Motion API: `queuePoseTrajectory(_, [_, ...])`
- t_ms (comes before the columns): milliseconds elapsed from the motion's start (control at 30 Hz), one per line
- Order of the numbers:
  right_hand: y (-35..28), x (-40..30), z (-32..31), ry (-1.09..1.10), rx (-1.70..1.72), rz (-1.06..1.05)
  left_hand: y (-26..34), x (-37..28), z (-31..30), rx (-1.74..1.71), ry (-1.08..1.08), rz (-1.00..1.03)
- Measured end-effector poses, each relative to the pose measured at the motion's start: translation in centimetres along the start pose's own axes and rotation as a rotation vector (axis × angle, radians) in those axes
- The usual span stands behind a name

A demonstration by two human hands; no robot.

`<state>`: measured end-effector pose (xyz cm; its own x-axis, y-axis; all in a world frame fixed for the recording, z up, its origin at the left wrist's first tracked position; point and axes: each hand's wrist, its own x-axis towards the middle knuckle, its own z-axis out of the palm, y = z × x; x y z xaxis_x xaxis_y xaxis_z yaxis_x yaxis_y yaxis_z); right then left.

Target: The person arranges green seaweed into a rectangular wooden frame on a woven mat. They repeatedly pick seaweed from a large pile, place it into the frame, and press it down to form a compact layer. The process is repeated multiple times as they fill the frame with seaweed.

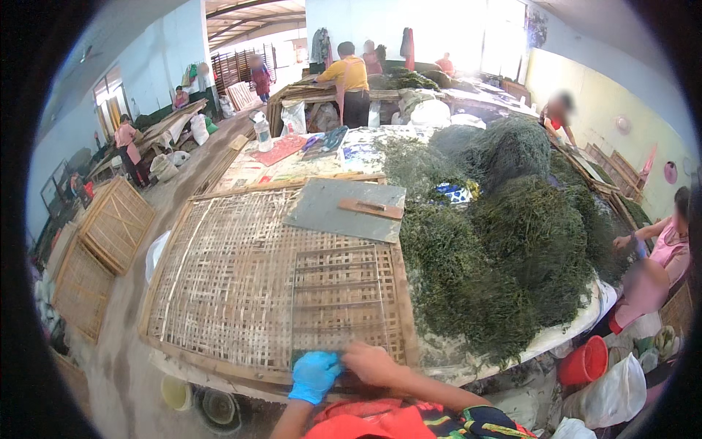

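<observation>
My left hand (315, 373), in a blue glove, is at the near left corner of a thin metal frame (336, 302) with crossbars. Close beside it, my bare right hand (373, 363) is blurred, its fingers curled over the frame's near end. A little dark green material shows by the gloved fingers; what either hand grips is hidden. The metal frame lies on a woven bamboo tray (230, 274) edged with wood. Across the tray's far right corner rests a grey flat board (323, 206) with a wooden handle (370, 209).
Large heaps of dark green seaweed-like strands (526, 241) cover the table's right side. A clear plastic bottle (262, 131) and a red sheet (279, 150) are at the far left. A co-worker (658, 263) stands at the right, near a red bucket (584, 359). Bamboo trays (118, 222) lean at the left.
</observation>
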<state>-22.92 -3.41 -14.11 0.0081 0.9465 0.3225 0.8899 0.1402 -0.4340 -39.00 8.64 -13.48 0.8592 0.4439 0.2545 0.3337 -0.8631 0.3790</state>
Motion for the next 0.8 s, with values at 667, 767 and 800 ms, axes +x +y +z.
queuePoseTrajectory(667, [6.1, 3.9, -5.6, -0.336, 0.295, -0.141, -7.4, 1.1, -1.7, -0.206, 0.410, -0.435])
queuePoseTrajectory(767, [9.9, 9.6, -9.0, -0.254, 0.268, -0.068, -11.4, -0.4, -0.2, 0.073, 0.374, -0.555])
queuePoseTrajectory(800, [12.4, 11.3, -9.1, -0.191, 0.274, -0.072, -11.7, -0.5, 0.0, 0.118, 0.328, -0.607])
